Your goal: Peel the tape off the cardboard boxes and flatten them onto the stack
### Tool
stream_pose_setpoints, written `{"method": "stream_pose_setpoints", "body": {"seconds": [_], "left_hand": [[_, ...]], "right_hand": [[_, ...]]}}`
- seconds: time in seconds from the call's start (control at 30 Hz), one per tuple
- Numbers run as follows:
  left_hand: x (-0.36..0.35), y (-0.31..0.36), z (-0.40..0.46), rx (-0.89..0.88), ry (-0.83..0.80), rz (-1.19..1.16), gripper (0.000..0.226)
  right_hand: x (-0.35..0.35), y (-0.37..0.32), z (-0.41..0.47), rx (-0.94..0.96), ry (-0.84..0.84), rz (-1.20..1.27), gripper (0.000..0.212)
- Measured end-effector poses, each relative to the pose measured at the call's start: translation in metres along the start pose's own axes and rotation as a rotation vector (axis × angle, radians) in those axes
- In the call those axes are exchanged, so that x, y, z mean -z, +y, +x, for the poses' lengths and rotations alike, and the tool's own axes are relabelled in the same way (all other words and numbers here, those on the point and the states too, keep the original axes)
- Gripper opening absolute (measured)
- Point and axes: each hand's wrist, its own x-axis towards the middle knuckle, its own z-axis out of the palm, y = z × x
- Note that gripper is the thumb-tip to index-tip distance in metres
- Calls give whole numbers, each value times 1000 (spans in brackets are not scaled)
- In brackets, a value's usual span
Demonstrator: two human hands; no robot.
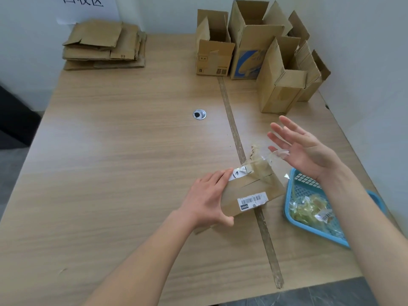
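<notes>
Tape (pixel 278 153) — clear, faint, basket (pixel 289 208) half-hidden

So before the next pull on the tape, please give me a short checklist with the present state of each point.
1. Box held steady: ok, the left hand grips the small cardboard box on the table.
2. Tape gripped: not ok, the right hand is open with fingers spread; the clear tape strip only seems to stick to a fingertip.
3. Tape fully off: not ok, it is still attached at the box's far end.
4. Blue basket within reach for the tape: ok, beside the box.
5. Flattened stack accessible: ok, at the far left corner.
</notes>
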Motion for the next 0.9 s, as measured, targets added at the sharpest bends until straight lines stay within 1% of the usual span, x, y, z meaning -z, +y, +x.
{"method": "stream_pose_setpoints", "body": {"seconds": [0.03, 0.07, 0.13, 0.17, 0.23, 0.3, 0.33, 0.37, 0.43, 0.5, 0.63, 0.7, 0.8, 0.87, 0.9], "left_hand": [[0, 0, 0, 0, -3, 1, 130], [0, -1, 0, -1, -4, 1, 130], [-1, -1, 1, 0, -5, 0, 130], [-1, -1, 1, 0, -5, -1, 130], [-1, 0, 1, 1, -2, 0, 130], [-1, 1, 1, -5, 9, 5, 130], [-1, 2, 0, -5, 14, 4, 129], [-1, 3, 0, -1, 20, 0, 129], [-2, 3, 0, 9, 36, -11, 128], [-2, 3, 0, 12, 46, -9, 129], [-3, 2, 0, 15, 36, -1, 130], [-4, 2, 0, 23, 32, -13, 130], [-4, 2, 0, 27, 37, -13, 130], [-4, 4, -1, 26, 35, -5, 130], [-4, 5, -1, 32, 40, -9, 129]], "right_hand": [[-4, -3, -2, 42, 11, -69, 51], [-7, -6, -6, 103, 21, -218, 49], [-17, -4, -12, 269, 43, -700, 46], [-24, 2, -13, 356, 28, -943, 42], [-36, 24, -9, 499, -71, -1330, 38], [-41, 49, 2, 503, -131, -1599, 38], [-41, 59, 6, 463, -115, -1663, 37], [-40, 65, 10, 411, -75, -1668, 34], [-38, 72, 12, 322, 18, -1557, 25], [-39, 77, 13, 291, 78, -1455, 13], [-44, 82, 15, 228, 205, -1335, 12], [-47, 82, 16, 223, 239, -1333, 10], [-49, 88, 15, 279, 287, -1351, 9], [-47, 87, 19, 320, 424, -1302, 9], [-43, 81, 23, 302, 525, -1198, 8]]}}
